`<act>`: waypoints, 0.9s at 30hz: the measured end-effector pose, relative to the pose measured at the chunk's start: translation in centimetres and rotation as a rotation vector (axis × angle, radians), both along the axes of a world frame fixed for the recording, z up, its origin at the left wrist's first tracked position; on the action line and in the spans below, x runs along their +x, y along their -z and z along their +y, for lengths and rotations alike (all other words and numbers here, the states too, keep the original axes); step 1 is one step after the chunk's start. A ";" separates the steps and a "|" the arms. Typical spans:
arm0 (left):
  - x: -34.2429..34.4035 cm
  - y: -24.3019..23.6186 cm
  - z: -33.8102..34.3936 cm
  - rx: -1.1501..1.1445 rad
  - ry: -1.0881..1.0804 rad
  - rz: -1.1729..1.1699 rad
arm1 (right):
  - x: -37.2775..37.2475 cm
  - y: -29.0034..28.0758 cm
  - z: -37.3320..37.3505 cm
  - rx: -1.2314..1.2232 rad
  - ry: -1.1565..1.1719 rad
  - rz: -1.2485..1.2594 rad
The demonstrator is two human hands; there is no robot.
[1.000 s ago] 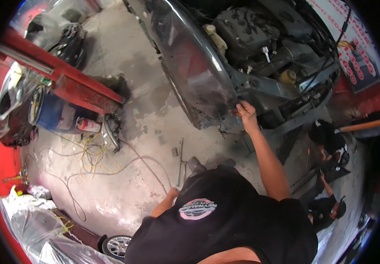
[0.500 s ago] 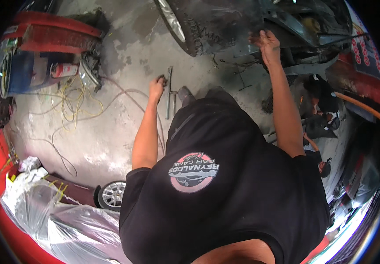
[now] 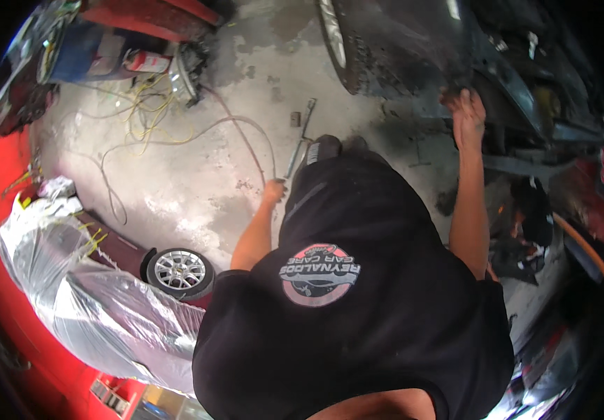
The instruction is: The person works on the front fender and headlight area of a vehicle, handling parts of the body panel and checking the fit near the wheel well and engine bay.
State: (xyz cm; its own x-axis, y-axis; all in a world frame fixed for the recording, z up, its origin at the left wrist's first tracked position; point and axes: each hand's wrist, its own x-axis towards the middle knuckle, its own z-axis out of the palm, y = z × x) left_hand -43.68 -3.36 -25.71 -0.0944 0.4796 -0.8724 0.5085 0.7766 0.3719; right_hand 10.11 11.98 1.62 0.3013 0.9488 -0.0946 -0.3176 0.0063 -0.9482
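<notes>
A long metal bar (image 3: 300,137) with a side piece lies slanted over the concrete beside my shoe. At its near end is my left hand (image 3: 275,190), fingers curled around that end. A small dark block (image 3: 295,119) rests on the floor next to the bar's far part. To the right, my right hand (image 3: 468,120) is raised against a dark, dusty car panel (image 3: 407,49), fingers stretched and apart. No tool shows in it. Where the fingertips meet the panel is dark and partly hard to see.
Hoses and yellow cord (image 3: 144,115) trail over the floor at left, near a red fire extinguisher (image 3: 146,61). A spoked wheel (image 3: 179,271) stands near a plastic-covered car part (image 3: 99,315). At far right are dark items and an orange bar (image 3: 585,252).
My left hand has moved back toward me, down to the bar's near end; the dark block now shows on the floor. The view has turned, while my right hand stays at the panel.
</notes>
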 end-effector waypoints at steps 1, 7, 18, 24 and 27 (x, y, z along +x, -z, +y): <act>0.1 -0.2 -1.2 0.070 0.074 0.024 | 0.1 0.1 0.0 -0.019 -0.004 -0.010; 0.9 0.2 0.1 0.353 -0.049 -0.204 | 0.8 0.4 0.1 -0.014 0.025 -0.187; -8.1 -1.6 16.4 0.244 0.246 0.173 | -6.1 -3.2 2.9 -0.128 0.563 -0.909; -18.2 2.3 28.5 0.421 0.268 0.064 | -10.4 -0.8 7.8 -0.348 0.930 -1.143; -24.0 3.2 34.4 0.371 0.429 0.106 | -10.4 -0.3 8.3 -0.432 0.987 -1.344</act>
